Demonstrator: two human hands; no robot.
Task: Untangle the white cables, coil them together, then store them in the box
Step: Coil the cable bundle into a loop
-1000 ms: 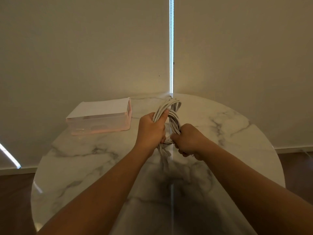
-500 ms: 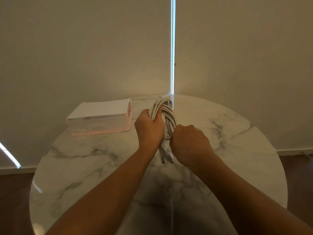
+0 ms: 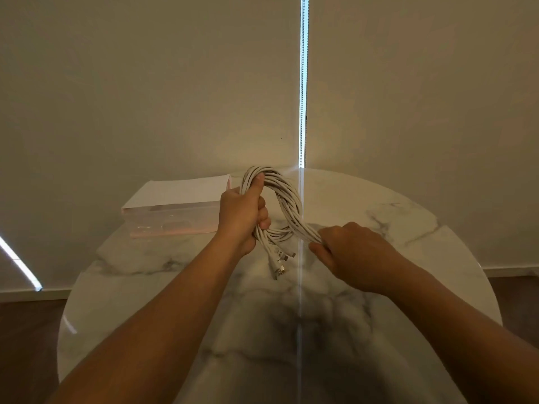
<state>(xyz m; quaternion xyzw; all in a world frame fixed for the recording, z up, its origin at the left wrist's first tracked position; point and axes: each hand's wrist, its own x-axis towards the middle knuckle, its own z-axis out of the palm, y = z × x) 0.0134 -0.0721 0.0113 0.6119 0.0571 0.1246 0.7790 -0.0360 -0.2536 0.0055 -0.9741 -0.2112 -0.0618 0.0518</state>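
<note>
Marble surface (image 3: 151,290) before beige blinds (image 3: 145,83), with white cables (image 3: 287,199) held above it in both hands.
The left hand (image 3: 240,217) was clenched around one side of the coiled bundle, thumb up along the loop; the right hand (image 3: 353,252) gripped the twisted other side, lower down. Plug ends (image 3: 280,263) dangled between the hands. The pinkish box (image 3: 175,211) sat on the surface behind the left hand.

Marble table (image 3: 379,287); beige blinds (image 3: 145,83).
</note>
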